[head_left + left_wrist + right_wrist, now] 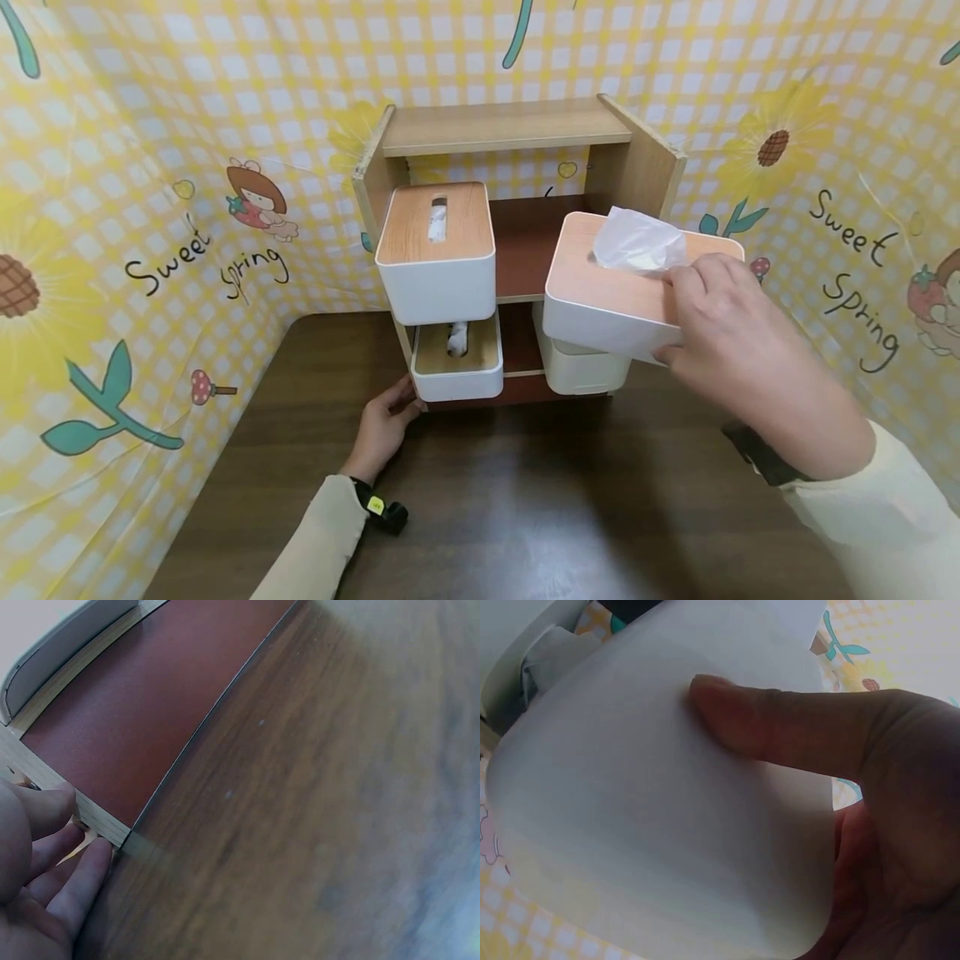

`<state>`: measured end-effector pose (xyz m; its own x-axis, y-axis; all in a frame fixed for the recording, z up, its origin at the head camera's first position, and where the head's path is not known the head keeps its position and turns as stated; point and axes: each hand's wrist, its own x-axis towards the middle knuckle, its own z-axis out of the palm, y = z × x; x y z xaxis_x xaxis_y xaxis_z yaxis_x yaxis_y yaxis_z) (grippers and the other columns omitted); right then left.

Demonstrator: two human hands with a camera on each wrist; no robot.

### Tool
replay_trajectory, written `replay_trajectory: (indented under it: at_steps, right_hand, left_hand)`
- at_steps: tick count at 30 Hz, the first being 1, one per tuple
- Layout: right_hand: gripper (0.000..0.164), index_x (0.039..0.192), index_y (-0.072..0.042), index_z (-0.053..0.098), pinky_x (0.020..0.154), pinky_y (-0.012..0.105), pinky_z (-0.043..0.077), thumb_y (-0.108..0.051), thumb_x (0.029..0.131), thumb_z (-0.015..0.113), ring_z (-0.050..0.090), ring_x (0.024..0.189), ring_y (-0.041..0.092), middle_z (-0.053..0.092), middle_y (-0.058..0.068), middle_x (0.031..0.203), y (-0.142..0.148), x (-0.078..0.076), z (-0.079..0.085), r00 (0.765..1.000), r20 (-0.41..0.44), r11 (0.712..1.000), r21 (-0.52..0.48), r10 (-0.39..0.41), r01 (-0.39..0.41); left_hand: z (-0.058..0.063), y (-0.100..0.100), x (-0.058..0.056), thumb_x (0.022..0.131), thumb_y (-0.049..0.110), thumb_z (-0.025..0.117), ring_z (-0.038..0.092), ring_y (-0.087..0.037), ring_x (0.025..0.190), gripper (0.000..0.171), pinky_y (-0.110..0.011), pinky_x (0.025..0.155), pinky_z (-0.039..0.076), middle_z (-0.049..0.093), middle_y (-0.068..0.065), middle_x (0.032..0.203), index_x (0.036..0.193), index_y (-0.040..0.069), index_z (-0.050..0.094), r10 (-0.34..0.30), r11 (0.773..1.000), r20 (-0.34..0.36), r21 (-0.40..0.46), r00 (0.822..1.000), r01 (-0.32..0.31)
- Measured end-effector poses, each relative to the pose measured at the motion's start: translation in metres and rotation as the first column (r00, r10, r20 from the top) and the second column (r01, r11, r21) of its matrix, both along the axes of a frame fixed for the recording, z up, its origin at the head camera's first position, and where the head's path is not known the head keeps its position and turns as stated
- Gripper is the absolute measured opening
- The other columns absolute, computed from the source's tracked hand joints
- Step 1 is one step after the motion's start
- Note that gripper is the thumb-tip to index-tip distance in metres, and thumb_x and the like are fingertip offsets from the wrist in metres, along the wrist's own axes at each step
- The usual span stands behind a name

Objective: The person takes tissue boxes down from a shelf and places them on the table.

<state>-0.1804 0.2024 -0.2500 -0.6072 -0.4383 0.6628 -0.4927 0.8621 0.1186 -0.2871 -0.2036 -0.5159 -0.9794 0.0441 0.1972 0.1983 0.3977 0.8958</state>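
My right hand (727,317) grips the right end of a white tissue box (600,321) with a wood-look lid and a tissue (637,239) poking out. It is tilted in front of the shelf's right side, overlapping a white bin (581,371) below. The right wrist view shows my thumb (735,720) pressed along the box's white wall. My left hand (382,429) is at the lower left corner of the small wooden shelf (506,125). There, thumb and fingertips hold the edge of its side panel (94,814).
A second wood-lidded tissue box (435,292) juts from the upper left compartment. Under it, a shallower white box (457,385) with a wood-coloured top sticks out of the lower compartment. A dark wooden table (525,500) carries the shelf. Yellow checked cloth (300,67) hangs around it.
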Motion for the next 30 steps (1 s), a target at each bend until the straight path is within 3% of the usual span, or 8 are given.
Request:
replay_trajectory:
  at_steps: [8,23,30]
  right_hand:
    - [0.064,0.103,0.011,0.054,0.084,0.056,0.040,0.001,0.050,0.087,0.048,0.092,0.045,0.052,0.026,0.091,0.004,0.002,-0.001,0.999,0.051,1.000,-0.030,-0.003,0.004]
    - [0.061,0.102,0.007,0.054,0.075,0.052,0.045,-0.002,0.050,0.083,0.051,0.084,0.040,0.052,0.019,0.085,0.015,0.005,0.003,1.000,0.017,1.000,0.016,0.016,-0.016]
    - [0.066,0.104,0.005,0.054,0.075,0.053,0.045,-0.003,0.049,0.089,0.052,0.085,0.039,0.051,0.016,0.087,0.018,0.007,0.005,0.995,0.097,0.999,0.004,-0.033,0.033]
  left_hand:
    - [-0.003,0.000,0.000,0.094,0.013,0.066,0.058,-0.016,0.114,0.051,-0.034,0.089,0.050,0.063,-0.005,0.126,0.143,0.010,0.050,-0.001,1.000,0.004,0.021,1.000,0.001]
    - [-0.001,0.000,0.002,0.094,0.013,0.066,0.058,-0.017,0.114,0.051,-0.034,0.089,0.050,0.063,-0.006,0.127,0.143,0.011,0.050,-0.002,1.000,0.011,0.027,1.000,0.002]
    - [-0.001,0.000,-0.001,0.094,0.011,0.066,0.057,-0.021,0.116,0.050,-0.032,0.087,0.050,0.061,-0.011,0.128,0.142,0.010,0.051,-0.016,0.998,0.000,0.067,1.000,0.016]
